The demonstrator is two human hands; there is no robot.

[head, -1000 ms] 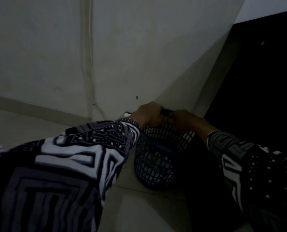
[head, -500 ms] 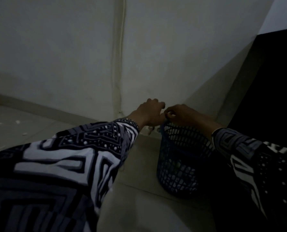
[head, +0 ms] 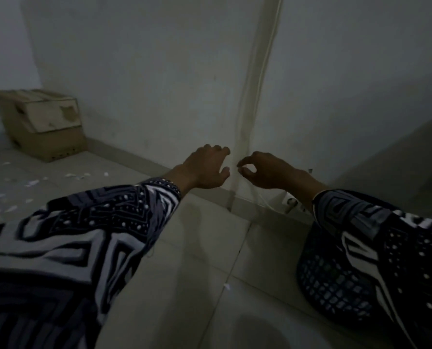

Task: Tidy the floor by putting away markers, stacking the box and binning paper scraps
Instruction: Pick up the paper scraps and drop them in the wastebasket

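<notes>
White cable conduit (head: 250,102) runs vertically up the wall (head: 147,71), just behind the grip. Wall socket (head: 289,204) low to its right, white cable (head: 262,200) looping down into it.

1. The right sleeve (head: 376,248) is covering most of the blue basket (head: 328,280), hiding its rim.
2. The wall socket (head: 289,204) is lying half hidden behind the right wrist.
3. The paper scraps (head: 33,182) are blurring into pale flecks.

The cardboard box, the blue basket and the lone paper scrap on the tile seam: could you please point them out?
cardboard box (head: 46,124): head view, front face.
blue basket (head: 328,280): head view, mesh wall.
paper scrap (head: 227,286): head view, its middle.
</notes>
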